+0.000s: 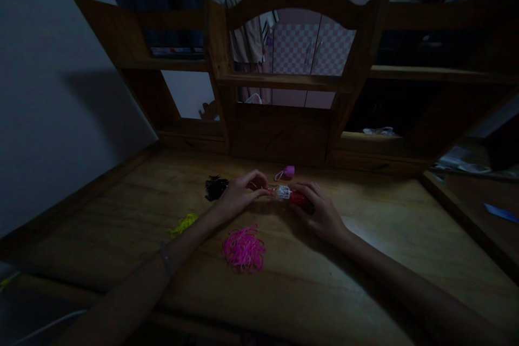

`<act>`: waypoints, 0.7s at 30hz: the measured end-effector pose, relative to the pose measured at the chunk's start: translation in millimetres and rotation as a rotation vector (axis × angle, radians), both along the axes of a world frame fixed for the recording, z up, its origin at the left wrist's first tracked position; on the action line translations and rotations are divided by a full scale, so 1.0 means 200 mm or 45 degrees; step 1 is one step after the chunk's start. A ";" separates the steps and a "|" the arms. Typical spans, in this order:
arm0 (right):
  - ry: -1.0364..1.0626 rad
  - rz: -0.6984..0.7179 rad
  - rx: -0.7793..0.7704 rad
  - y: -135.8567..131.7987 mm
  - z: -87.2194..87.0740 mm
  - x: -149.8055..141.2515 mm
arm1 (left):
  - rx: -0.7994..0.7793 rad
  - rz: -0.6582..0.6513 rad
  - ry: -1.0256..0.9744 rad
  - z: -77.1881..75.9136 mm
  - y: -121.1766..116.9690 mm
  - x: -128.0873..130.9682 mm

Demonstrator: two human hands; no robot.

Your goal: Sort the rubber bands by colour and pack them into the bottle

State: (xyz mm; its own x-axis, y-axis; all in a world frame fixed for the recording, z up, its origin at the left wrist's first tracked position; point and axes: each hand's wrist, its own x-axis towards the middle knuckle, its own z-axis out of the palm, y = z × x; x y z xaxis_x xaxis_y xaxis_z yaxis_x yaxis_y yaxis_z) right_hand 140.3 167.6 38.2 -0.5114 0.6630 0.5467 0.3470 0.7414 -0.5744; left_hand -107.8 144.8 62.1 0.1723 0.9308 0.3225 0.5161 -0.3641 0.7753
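A clear bottle (284,192) with a white label and red contents lies tilted sideways between my hands, above the wooden desk. My right hand (318,208) is wrapped round its red-filled end. At the other end, the fingers of my left hand (245,190) are pinched close to the mouth; whatever they hold is too small and dark to make out. A pink cap with a loop (288,172) lies just behind the bottle. In front is a pile of pink rubber-band-like strands (244,248). Yellow strands (183,224) and a black pile (215,187) lie to the left.
Behind the desktop (389,232) rises a wooden shelf unit (284,82) with several compartments. A white wall (73,102) borders the left side. A blue flat item (501,212) lies on a lower surface at the right. The room is dim.
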 end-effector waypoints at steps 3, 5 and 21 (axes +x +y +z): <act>0.005 0.003 -0.007 0.00 0.01 0.00 | -0.041 0.038 -0.120 -0.01 0.00 0.01; 0.010 0.002 -0.017 0.00 0.01 0.00 | -0.048 0.029 -0.204 -0.02 0.00 0.01; 0.482 -0.184 -0.543 0.07 -0.02 0.03 | 0.463 0.240 -0.066 0.02 -0.03 0.03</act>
